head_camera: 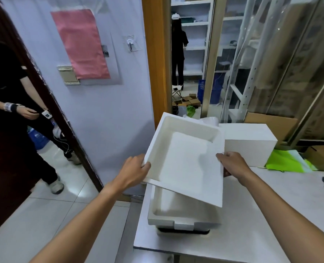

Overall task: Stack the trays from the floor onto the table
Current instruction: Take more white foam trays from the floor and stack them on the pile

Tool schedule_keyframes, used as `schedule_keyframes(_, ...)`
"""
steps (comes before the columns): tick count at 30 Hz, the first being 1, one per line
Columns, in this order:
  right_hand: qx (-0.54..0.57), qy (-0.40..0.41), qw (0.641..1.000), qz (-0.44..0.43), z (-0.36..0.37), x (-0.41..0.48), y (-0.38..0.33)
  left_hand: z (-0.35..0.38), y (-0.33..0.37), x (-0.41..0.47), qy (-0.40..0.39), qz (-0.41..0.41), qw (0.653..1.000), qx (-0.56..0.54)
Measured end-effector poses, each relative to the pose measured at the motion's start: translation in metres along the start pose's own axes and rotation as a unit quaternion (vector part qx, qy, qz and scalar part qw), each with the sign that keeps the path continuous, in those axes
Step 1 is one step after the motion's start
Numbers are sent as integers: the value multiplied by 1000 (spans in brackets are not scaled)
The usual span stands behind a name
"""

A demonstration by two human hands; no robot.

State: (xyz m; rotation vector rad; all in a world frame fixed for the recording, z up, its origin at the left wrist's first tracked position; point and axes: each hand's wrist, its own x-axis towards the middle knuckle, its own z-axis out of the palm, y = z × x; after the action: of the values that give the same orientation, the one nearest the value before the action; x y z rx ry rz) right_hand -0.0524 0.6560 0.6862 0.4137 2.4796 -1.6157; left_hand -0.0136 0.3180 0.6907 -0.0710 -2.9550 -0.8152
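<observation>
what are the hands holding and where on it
A white foam tray, tilted over the stack: left hand grips its left rim, right hand its right rim.

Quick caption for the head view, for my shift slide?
Left hand and right hand grip a white foam tray, tilted, above the stacked trays on the table.
</observation>
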Motion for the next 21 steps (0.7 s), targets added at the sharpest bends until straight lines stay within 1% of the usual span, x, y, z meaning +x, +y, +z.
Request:
schedule_keyframes(3, 52, -22, 998, 2, -3, -4, -7, -2, -9, -1, 1, -15, 999, -33)
schedule_keyframes(7, 68, -51, 996, 17, -4, -15, -13, -12, -16, -5, 48, -51, 993, -95)
schedule_keyframes(10, 101, -52, 993, 36, 0, -22, -8, -18, -17, -4, 66, -67, 987, -130)
schedule_keyframes(12, 144, -46, 988, 43, 5, -24, -5, -17, -17, -2, 85, -97, 973, -191)
schedule_keyframes(15, 232, -59, 969, 55, 13, -27, -1, -15, -8, -3, 100, -151, 934, -309)
schedule_keyframes(17, 275, -70, 957, 57, 18, -31, 0, -8, 2, -5, 82, -173, 913, -360)
schedule_keyframes(21, 339, -84, 936, 52, 32, -44, -3, 21, 15, -10, 33, -191, 893, -406)
